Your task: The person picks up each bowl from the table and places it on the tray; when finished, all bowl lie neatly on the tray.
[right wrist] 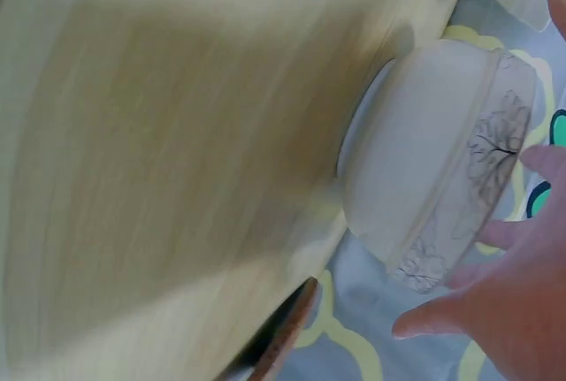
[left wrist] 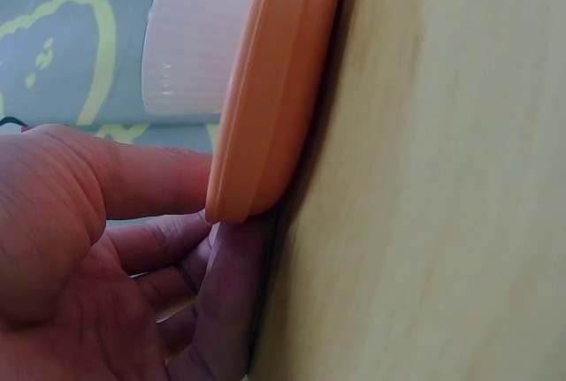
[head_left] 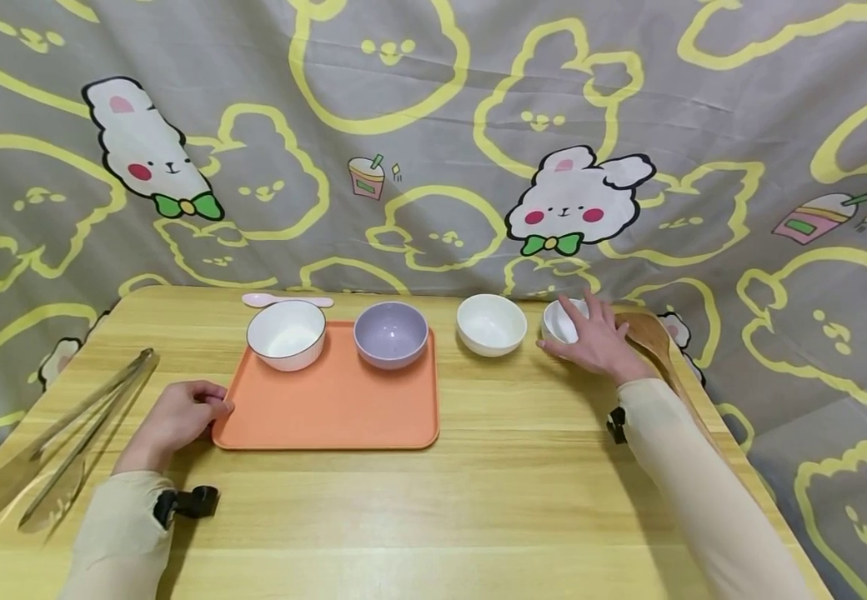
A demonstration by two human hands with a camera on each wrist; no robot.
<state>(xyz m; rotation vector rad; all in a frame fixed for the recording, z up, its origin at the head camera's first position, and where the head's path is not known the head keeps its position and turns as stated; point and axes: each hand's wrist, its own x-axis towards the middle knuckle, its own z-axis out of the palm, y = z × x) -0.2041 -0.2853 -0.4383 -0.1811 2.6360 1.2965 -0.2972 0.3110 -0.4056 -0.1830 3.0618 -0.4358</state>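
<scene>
My left hand [head_left: 186, 412] pinches the left edge of an orange tray [head_left: 328, 417]; in the left wrist view the thumb [left wrist: 164, 173] lies over the rim and fingers reach beneath it. On the tray's back part stand a white bowl [head_left: 286, 337] with a dark rim and a purple bowl [head_left: 391, 337]. Right of the tray is a plain white bowl [head_left: 490, 325]. With fingers spread, my right hand [head_left: 594, 337] is over a white bowl [right wrist: 424, 151] that has a grey flower pattern below its rim. Part of that bowl is hidden by the hand in the head view.
A pink spoon [head_left: 287, 301] lies behind the tray. Metal tongs [head_left: 96, 425] and wooden utensils [head_left: 2, 483] lie along the left edge. A wooden spatula [head_left: 647, 333] lies right of the right hand. Patterned cloth [head_left: 433, 167] hangs behind the table.
</scene>
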